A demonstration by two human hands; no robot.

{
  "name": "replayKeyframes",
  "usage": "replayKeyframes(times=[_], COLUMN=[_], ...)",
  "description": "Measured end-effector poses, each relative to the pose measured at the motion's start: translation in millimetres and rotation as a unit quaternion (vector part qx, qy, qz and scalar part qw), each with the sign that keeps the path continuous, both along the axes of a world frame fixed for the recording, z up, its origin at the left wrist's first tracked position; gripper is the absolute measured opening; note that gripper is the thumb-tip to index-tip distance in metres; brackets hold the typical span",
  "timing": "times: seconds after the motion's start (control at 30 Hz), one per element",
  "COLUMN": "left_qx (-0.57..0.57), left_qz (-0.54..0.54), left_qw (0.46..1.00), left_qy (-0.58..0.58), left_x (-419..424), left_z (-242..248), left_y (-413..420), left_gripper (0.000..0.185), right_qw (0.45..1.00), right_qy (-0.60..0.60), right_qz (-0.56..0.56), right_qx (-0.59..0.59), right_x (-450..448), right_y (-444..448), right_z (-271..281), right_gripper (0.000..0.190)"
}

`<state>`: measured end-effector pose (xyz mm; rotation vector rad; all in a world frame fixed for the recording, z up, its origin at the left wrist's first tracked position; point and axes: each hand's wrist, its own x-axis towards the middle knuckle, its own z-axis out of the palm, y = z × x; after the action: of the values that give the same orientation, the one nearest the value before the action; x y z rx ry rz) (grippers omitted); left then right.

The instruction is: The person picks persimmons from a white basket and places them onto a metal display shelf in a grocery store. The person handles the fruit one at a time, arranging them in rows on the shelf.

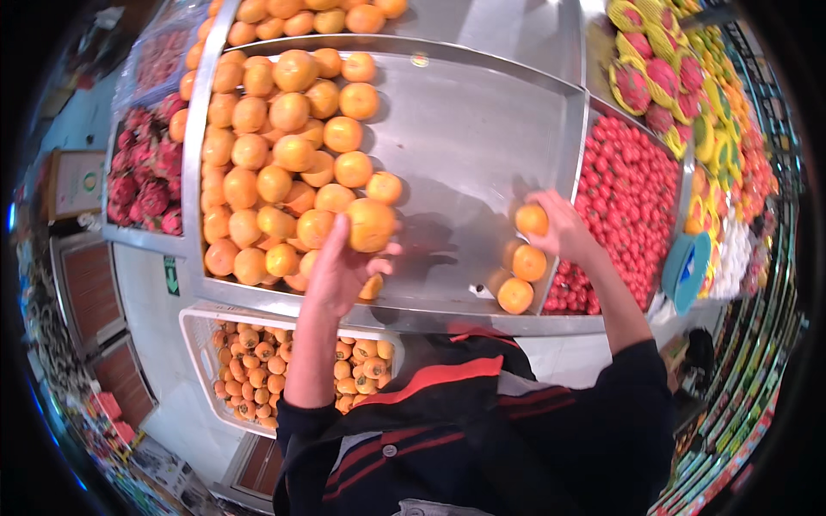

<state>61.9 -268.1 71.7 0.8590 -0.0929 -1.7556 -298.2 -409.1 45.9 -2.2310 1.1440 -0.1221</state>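
Observation:
My left hand point(339, 274) holds a large, round orange-coloured fruit point(371, 224) over the right edge of a pile of similar fruit point(288, 111). The pile covers the left part of a shallow stainless steel display tray point(464, 129). At the tray's right side, my right hand point(563, 227) has its fingers around a smaller orange-coloured fruit point(531, 220). Two more fruits, an upper one point(529, 262) and a lower one point(515, 295), line up below it along the right divider. Whether the fruit in my right hand rests on the tray is hard to tell.
Small red fruits point(626, 206) fill the compartment beyond the right divider, with a teal bowl point(686, 271) beside them. Dragon fruit point(145, 174) sits at left, and netted dragon fruit point(661, 77) at upper right. Below the tray's front rim, a white plastic basket point(200, 371) holds persimmons point(248, 371).

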Motion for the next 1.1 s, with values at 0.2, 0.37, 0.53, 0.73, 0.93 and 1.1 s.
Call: replayKeyframes(times=[0.2,0.37,0.53,0.73,0.93,1.1], left_qx=[-0.01,-0.015,0.027,-0.022,-0.023,0.005], left_qz=[0.017,-0.016,0.016,-0.045,-0.005,0.021], left_qw=[0.999,0.999,0.996,0.991,0.987,0.98], left_qy=[0.029,0.044,-0.08,-0.126,-0.162,-0.196], left_x=[-8,-12,-28,3,8,18], left_z=[-1,2,11,12,6,13], left_y=[-25,-44,-60,-46,-5,24], left_gripper=[0.059,0.063,0.063,0.066,0.05,0.041], right_qw=[0.991,0.965,0.93,0.929,0.92,0.947], right_qy=[-0.008,-0.242,-0.302,-0.367,-0.324,-0.284], right_qz=[0.029,0.024,0.207,0.027,0.015,0.035], right_qx=[-0.128,0.097,-0.021,-0.035,-0.22,-0.146], right_x=[19,111,199,257,356,408], right_y=[-1,-11,-27,-151,-309,-336], right_z=[12,40,48,40,47,20], right_gripper=[0.046,0.046,0.049,0.047,0.051,0.055])
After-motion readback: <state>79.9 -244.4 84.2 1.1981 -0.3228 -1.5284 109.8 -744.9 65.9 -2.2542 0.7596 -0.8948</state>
